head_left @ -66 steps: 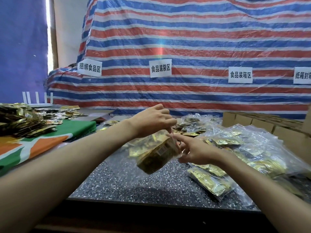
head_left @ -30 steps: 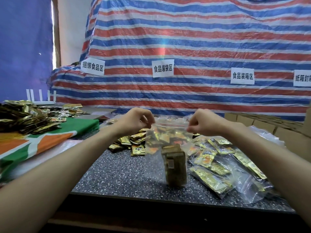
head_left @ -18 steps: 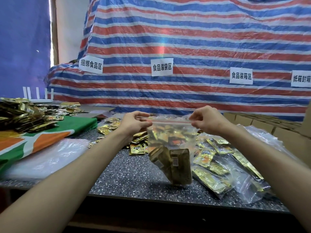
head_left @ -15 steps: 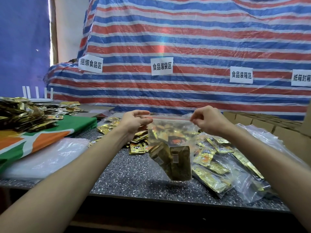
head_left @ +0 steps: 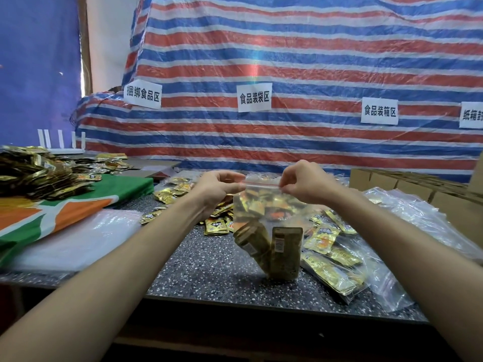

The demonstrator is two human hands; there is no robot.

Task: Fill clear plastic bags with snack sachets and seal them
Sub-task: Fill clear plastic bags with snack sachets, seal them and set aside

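A clear plastic bag (head_left: pixel 264 205) with a red zip line hangs upright over the speckled table (head_left: pixel 209 270). Gold-brown snack sachets (head_left: pixel 283 253) sit bunched at its bottom. My left hand (head_left: pixel 217 190) pinches the left end of the bag's top edge. My right hand (head_left: pixel 304 184) pinches the right end, and the strip is stretched taut between them. Loose gold sachets (head_left: pixel 217 226) lie on the table behind the bag.
Filled clear bags (head_left: pixel 337 273) lie to the right, with cardboard boxes (head_left: pixel 407 184) behind them. A stack of flat plastic bags (head_left: pixel 75 239) lies left, beside an orange-green cloth (head_left: pixel 65 205) bearing a heap of sachets (head_left: pixel 34 173). A striped tarp forms the backdrop.
The bag went from tilted in my hands to hanging upright. Both hands moved to its top corners and pulled the zip edge taut; the sachets settled lower.
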